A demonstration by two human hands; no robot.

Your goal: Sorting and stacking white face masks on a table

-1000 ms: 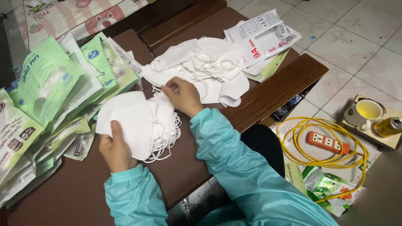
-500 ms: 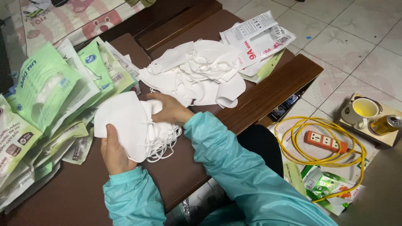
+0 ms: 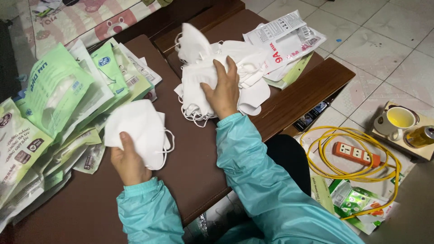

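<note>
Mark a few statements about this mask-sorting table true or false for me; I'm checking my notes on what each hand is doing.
1. The left hand holds a stack of white masks. True.
2. The right hand rests on the pile of loose white masks. True.
3. The green packets lie on the right side of the brown table. False: they lie on the left side, beyond the left hand.
4. The orange power strip sits on the table. False: it lies on the floor, ringed by a yellow cable.
5. The cup near the can is empty. False: it holds a yellow liquid.
</note>
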